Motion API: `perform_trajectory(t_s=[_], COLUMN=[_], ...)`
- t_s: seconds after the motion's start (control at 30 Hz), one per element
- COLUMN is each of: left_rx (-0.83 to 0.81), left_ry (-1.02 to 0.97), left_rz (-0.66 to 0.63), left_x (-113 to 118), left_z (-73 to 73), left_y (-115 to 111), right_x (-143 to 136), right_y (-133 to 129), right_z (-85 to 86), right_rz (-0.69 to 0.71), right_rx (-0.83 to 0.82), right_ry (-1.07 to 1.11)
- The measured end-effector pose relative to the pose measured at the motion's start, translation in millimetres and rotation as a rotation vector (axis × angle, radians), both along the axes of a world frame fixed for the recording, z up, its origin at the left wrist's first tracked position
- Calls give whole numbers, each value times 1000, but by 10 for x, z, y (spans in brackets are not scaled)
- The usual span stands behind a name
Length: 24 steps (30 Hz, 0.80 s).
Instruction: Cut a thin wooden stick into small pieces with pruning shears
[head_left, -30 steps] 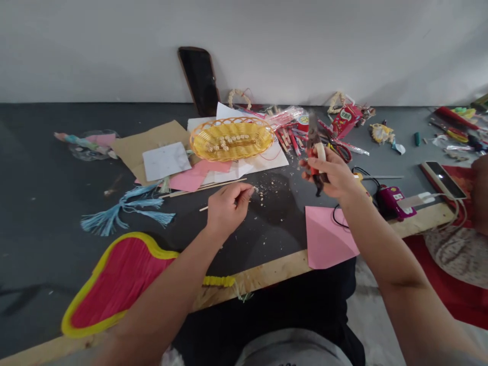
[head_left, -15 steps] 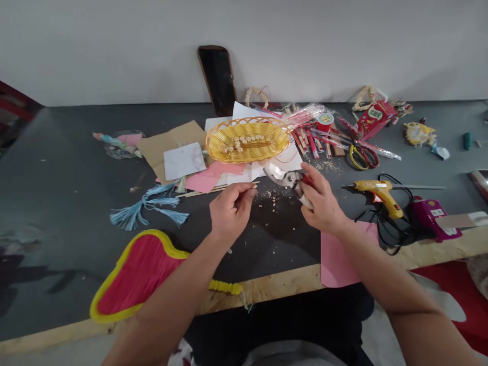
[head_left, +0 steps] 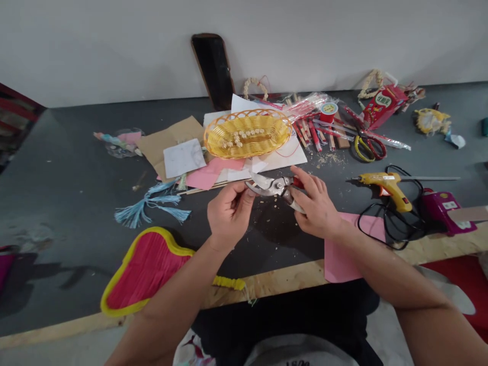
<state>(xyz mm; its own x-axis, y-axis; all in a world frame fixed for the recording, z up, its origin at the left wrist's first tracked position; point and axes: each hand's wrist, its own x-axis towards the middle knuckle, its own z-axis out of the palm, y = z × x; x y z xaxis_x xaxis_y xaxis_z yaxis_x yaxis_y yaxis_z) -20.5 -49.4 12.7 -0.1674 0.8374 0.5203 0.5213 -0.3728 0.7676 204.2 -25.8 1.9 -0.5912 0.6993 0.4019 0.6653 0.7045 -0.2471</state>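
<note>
My right hand (head_left: 314,206) grips the handles of a pair of pruning shears (head_left: 269,184), whose blades are parted and point left. The blades reach the fingertips of my left hand (head_left: 231,209). Thumb and forefinger of that hand are pinched together on a thin wooden stick, mostly hidden now by fingers and blades. Just beyond both hands is a yellow woven basket (head_left: 213,145) holding several small pale bead-like pieces. Tiny pale chips lie on the dark table under the shears.
A red fan-shaped piece with yellow edging (head_left: 147,272) lies by my left forearm, near a blue tassel (head_left: 143,211). To the right are scissors (head_left: 369,147), a yellow glue gun (head_left: 389,188) with its cord, and pink paper (head_left: 339,259). A phone (head_left: 214,71) leans on the wall.
The shears have moved left and down, so their blades now meet my left fingertips and cover the stick. My left hand has barely moved. The view has shifted slightly.
</note>
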Motion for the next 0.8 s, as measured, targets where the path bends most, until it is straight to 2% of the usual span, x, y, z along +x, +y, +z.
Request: perform_trajectory(t_s=[0.27,0.8], left_rx=[-14,3], left_ry=[25,63], left_rz=[17,-48], left_x=[11,23], left_z=[37,55], left_y=[-2,2], right_x=[-5,-24], right_y=[1,-15], right_z=[2,-13], right_rz=[-12,-12], right_rx=[-11,-51], right_ry=[0,13])
